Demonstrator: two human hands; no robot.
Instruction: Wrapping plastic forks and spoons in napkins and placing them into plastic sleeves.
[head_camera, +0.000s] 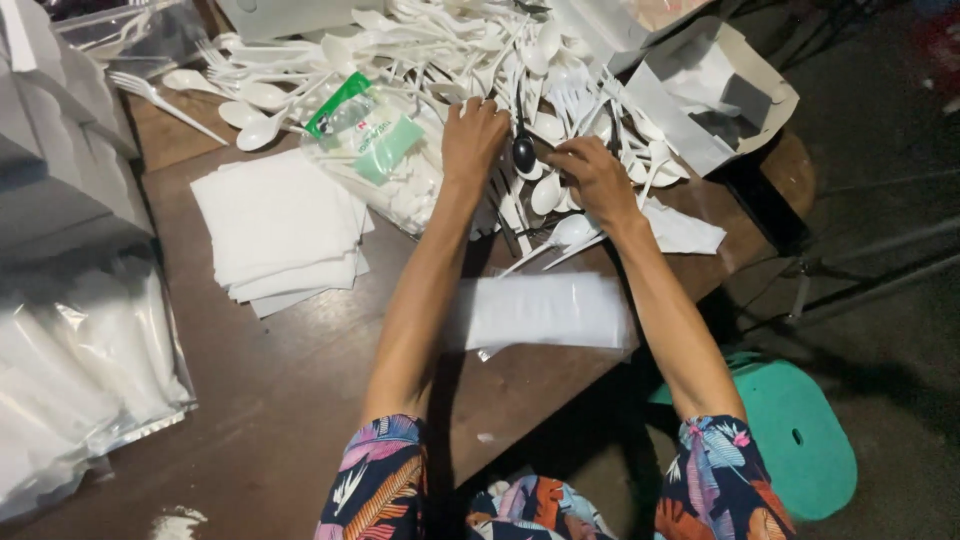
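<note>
Hands apart over cutlery pile (440, 60) on table (300, 380), left hand (473, 135) fingers curled into white forks, grip unclear, right hand (596, 178) closed on spoons (560, 232), black spoon (523, 150) between them, napkins (275, 225) left, clear sleeve (545, 312) near wrists.

A stack of white napkins (275, 225) lies on the brown tabletop (290, 400). A green-labelled packet (365, 130) sits just beyond it. Clear plastic bags (80, 360) rest at left; a green stool (800, 440) stands at right.
</note>
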